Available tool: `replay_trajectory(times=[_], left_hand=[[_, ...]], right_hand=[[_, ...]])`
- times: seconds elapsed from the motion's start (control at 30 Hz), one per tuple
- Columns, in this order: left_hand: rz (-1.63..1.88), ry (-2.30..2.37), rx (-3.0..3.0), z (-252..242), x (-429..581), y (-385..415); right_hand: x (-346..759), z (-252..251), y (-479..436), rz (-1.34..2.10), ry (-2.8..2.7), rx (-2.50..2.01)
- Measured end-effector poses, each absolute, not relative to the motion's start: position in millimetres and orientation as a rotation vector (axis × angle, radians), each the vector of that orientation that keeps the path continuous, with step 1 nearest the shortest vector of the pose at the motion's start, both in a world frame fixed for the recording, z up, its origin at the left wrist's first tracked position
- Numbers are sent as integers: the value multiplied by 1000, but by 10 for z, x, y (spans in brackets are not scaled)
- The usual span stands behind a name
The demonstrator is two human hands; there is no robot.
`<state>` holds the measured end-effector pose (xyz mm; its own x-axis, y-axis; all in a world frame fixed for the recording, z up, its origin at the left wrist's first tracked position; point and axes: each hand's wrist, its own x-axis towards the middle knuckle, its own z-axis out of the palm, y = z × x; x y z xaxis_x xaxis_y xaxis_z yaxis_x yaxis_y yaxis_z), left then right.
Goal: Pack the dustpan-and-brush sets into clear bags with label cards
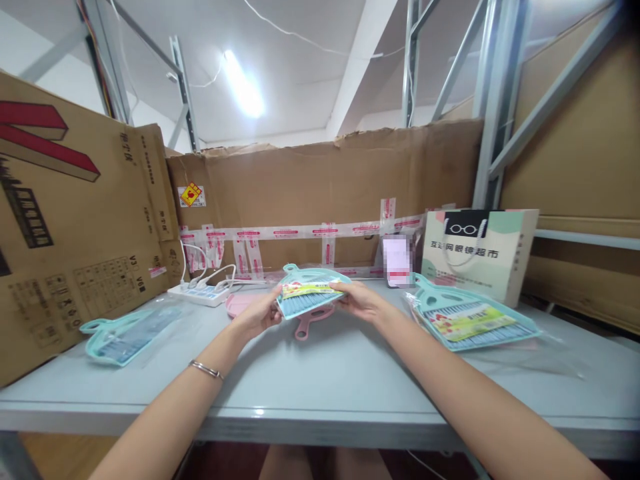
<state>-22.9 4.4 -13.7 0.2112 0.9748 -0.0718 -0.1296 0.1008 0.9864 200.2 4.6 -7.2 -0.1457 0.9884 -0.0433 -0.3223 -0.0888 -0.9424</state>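
Observation:
Both hands hold a mint-green dustpan and brush set [300,303] with a yellow-green paper label, raised over the table. My left hand [264,312] is closed on its left edge, and my right hand [357,301] grips the right edge. Beneath it lies a pink dustpan [306,327], partly covered by the held set. To the left rests another mint dustpan and brush set [131,335] in clear plastic. A third mint dustpan set [475,323], also in plastic with a yellow-green label, lies to the right of my right hand.
The grey table [320,393] ends at a front edge before me. Behind stand a white power strip [200,293] with cables, a phone [398,260] and a paper bag [480,253]. A tall cardboard wall [300,187] and a large carton [80,227] bound the back and left.

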Motion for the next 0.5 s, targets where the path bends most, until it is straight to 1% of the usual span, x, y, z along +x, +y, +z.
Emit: replay_trajectory(times=[0.13, 0.27, 0.5], left_hand=[[951, 972, 1203, -164, -227, 16], [904, 913, 1373, -116, -217, -67], [1174, 1084, 1336, -181, -248, 49]], right_hand=[[1950, -230, 175, 1349, -800, -1108], [1910, -296, 208, 1324, -778, -1111], [1913, -170, 69, 1552, -912, -910]])
